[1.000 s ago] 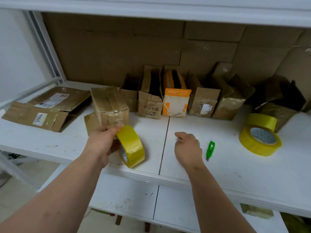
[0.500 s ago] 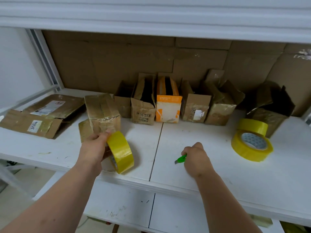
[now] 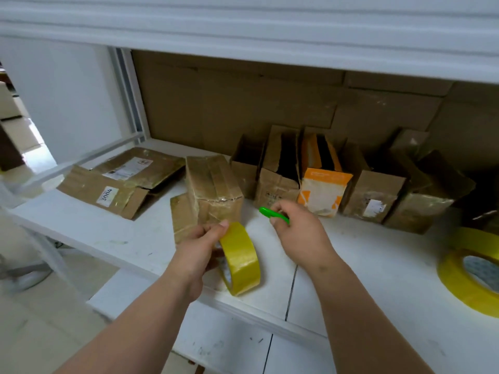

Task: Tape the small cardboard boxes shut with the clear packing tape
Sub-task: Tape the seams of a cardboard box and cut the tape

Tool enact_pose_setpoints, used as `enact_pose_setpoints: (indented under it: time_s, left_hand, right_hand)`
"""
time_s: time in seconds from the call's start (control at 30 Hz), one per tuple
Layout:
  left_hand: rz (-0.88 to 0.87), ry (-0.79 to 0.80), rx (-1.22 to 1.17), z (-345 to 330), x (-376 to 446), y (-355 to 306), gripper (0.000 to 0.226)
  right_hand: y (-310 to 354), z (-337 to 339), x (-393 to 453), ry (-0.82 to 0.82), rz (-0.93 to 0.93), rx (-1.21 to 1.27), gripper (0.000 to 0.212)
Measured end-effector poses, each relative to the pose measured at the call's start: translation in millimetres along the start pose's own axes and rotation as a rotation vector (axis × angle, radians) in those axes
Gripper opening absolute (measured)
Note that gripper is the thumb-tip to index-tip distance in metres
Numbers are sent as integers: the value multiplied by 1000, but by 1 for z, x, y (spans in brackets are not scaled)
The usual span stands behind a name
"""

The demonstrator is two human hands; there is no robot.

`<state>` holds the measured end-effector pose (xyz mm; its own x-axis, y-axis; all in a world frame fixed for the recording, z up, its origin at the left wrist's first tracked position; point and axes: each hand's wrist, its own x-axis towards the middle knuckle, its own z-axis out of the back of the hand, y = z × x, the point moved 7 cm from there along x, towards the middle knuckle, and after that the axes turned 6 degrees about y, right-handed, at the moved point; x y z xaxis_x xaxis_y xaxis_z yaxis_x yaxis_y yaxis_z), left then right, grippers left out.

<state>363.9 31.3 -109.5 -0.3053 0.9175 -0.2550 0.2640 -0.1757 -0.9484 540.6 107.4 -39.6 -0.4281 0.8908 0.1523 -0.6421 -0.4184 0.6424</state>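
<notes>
1. Two hands are busy here. The left hand has a roll of yellowish tape stood on edge on the white shelf, thumb pressed on the top of the roll and the other fingers curled in behind it, so it's clamped on the roll.
2. Right hand pinches a small green cutter — its tip pokes out to the left, toward the box, held just above the shelf.
3. Right behind the tape roll, touching or nearly so, stands a small cardboard box, upright, its top seams already covered in shiny tape. One loose flap sticks out at its lower left side.
4. Behind that, along the back of the shelf, is a row of open boxes with flaps up, including an orange and white carton in the middle.
5. Off to the left lie flattened cartons with shipping labels.
6. Far right — two more tape rolls, stacked flat, partly cut off by the frame edge.
7. Brown cardboard sheets line the back wall under the upper shelf.
</notes>
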Motion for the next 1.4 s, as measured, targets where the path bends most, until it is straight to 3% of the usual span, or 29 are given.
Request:
enact_pose_setpoints:
  time_s: [0.13, 0.3, 0.4, 0.53, 0.83, 0.97, 1.13, 1.27, 1.4]
  left_hand:
    - [-16, 31, 18, 3, 4, 0, 47]
    - [-22, 0, 60, 6, 3, 0, 31]
    - [-46, -32, 53, 6, 1, -1, 41]
    - [-52, -52, 50, 5, 0, 0, 28]
    - [-61, -49, 41, -1, -8, 1, 41]
    - [-78, -44, 55, -1, -12, -3, 51]
    - [-83, -90, 10, 7, -12, -3, 44]
    - [-86, -44, 1, 2, -14, -5, 57]
    - [-83, 2, -32, -4, -13, -4, 50]
  right_hand:
    - [29, -16, 22, 71, 82, -59, 20]
    - [41, -27, 35, 181, 101, -165, 26]
    - [45, -31, 41, 248, 138, -241, 27]
    - [48, -38, 49, 305, 195, -311, 29]
    - [54, -56, 59, 477, 238, -431, 35]
    - [53, -52, 57, 448, 266, -469, 31]
    - [31, -42, 57, 447, 173, -576, 37]
    - [-5, -34, 56, 383, 23, -460, 35]
    - [-51, -43, 46, 401, -200, -388, 39]
